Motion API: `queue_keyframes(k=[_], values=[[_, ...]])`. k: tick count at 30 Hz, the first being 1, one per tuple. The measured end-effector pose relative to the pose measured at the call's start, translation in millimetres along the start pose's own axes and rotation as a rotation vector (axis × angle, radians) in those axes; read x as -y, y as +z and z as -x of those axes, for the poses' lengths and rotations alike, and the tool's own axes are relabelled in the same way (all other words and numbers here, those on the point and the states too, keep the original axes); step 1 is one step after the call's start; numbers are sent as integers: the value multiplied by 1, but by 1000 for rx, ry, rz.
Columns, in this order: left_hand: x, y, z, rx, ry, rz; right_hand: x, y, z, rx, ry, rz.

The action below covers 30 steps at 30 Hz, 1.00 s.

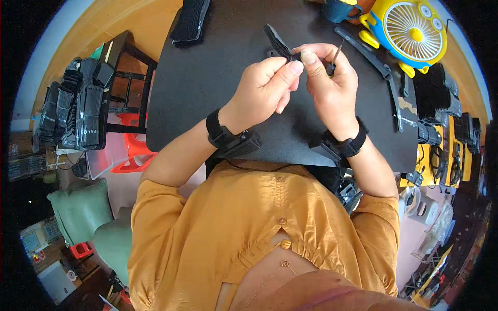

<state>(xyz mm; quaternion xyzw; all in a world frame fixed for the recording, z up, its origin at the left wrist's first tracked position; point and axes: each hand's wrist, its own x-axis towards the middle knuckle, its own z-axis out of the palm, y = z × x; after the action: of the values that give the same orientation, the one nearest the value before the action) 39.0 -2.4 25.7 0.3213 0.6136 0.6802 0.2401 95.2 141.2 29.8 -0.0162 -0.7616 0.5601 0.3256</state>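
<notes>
Above the table, my left hand (267, 85) pinches a small black ribbed knit piece (277, 41) with a grey edge. Its upper end sticks up beyond my fingers, while its lower part is hidden by them. My right hand (332, 75) meets the left, thumb and forefinger closed at the same piece. A thin pointed metal tool (336, 54) with a dark end is tucked in the right hand's fingers; its exact kind cannot be made out. A small dark thing lies on the table just behind the knit piece, partly covered.
Black ribbed knit goods (189, 20) lie at the table's far left. A yellow-and-blue fan (415, 33) stands far right, beside a blue mug (340, 10) and dark flat strips (363, 52). More knit stacks (88, 103) rest on a stand to the left, near a red stool (136, 150).
</notes>
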Motion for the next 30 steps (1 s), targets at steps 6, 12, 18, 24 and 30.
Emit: queue_keyframes(k=[6,12,18,24,30], values=[[-12,-18,30,87,-9,-239,2,-40,-49,-129,238,-464],[0,-56,71,27,23,-389,-14,-110,-89,-314,207,-490],[-9,-65,81,151,250,-549,-27,-175,-110,-487,128,-494],[16,-97,78,-150,-185,-213,4,-212,-94,-482,28,-310],[12,-126,50,-219,-612,-195,27,-176,-55,-243,10,-411]])
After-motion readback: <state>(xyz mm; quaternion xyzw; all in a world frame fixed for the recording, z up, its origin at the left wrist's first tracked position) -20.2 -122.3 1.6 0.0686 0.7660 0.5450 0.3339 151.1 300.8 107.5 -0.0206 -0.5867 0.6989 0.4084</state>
